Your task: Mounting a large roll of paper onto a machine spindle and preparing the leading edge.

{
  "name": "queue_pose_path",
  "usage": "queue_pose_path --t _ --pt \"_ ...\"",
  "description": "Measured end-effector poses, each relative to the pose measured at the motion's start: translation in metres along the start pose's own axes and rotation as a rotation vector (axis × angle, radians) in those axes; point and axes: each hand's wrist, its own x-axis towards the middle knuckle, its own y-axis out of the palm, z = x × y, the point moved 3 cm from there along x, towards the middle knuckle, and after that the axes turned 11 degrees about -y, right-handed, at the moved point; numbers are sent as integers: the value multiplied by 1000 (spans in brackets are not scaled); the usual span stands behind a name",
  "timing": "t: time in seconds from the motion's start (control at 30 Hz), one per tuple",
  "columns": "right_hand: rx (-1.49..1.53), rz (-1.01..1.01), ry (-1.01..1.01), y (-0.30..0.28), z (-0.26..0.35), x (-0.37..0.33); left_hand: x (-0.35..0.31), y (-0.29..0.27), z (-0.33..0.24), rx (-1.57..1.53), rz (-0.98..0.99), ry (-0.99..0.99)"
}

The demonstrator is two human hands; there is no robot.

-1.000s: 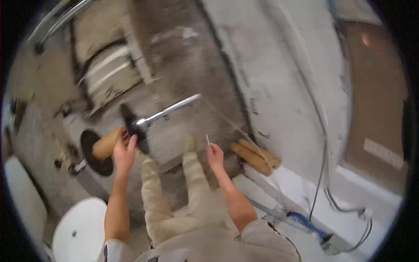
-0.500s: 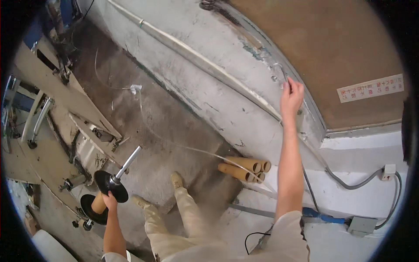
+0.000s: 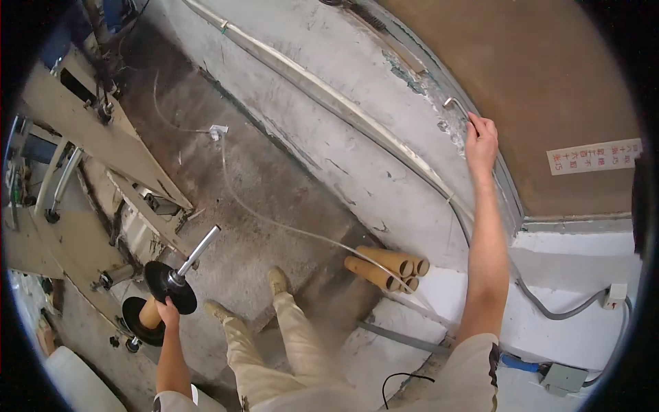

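My left hand point(image 3: 169, 313) is closed around a tan tube point(image 3: 148, 314) that sits between two black discs point(image 3: 170, 287) on a bright metal shaft point(image 3: 200, 251). I hold this disc-and-shaft assembly tilted above the floor on the left, and its far shaft end points up and to the right. On the other side my right arm is stretched out over the window ledge. My right hand point(image 3: 483, 144) pinches a small L-shaped hex key point(image 3: 460, 107) by one leg, its bent end pointing left, close to the chipped ledge.
Several tan cardboard tubes point(image 3: 376, 271) lie stacked near the wall, a thin clear hose point(image 3: 274, 228) running over them. Beige machine frames point(image 3: 103, 165) fill the left side. A pale conduit point(image 3: 329, 103) follows the wall. A grey box point(image 3: 564, 378) and cables are at lower right.
My right hand has shifted right and a little down, and the hex key shows more clearly above its fingers. My left hand keeps its grip on the tube, nearly in place.
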Motion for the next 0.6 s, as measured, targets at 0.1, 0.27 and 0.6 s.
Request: queue_pose_path --t 0.1,0.27,0.6 --pt "2 11 11 2 0 -3 4 0 13 54 -39 -75" --pt "-109 -26 -115 -5 -2 -1 -11 6 -11 -75 42 -42" --pt "605 331 192 63 228 -171 -4 -10 -30 166 23 -145"
